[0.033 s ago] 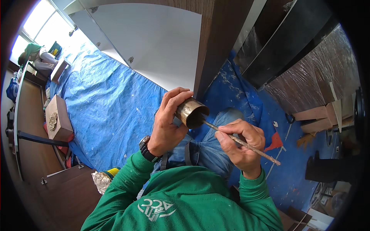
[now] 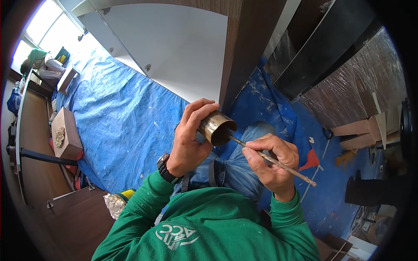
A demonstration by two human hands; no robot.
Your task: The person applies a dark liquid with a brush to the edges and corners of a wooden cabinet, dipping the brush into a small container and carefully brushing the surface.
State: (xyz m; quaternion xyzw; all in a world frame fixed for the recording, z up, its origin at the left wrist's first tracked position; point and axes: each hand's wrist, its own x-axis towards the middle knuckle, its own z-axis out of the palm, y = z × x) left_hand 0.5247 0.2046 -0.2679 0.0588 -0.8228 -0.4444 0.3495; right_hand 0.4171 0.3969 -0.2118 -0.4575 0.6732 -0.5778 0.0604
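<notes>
Blue tarp (image 2: 126,117) covers the floor under us, speckled with paint, next to a dark wood panel (image 2: 248,48). Our left hand (image 2: 189,139) is wrapped shut around a small metal can (image 2: 216,127), its open mouth tipped toward our right hand (image 2: 272,163), which sits just beside and below it. That hand pinches a thin brush (image 2: 272,160) like a pencil, long axis slanting up-left so the tip is already inside the can's dull, brownish mouth.

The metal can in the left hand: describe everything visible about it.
The metal can is a small, brassy cylinder, tilted with its open mouth toward the person's right. The left hand wraps around its body from behind. A thin stick, pinched in the right hand, reaches into the dark opening. Its contents cannot be seen.
</notes>
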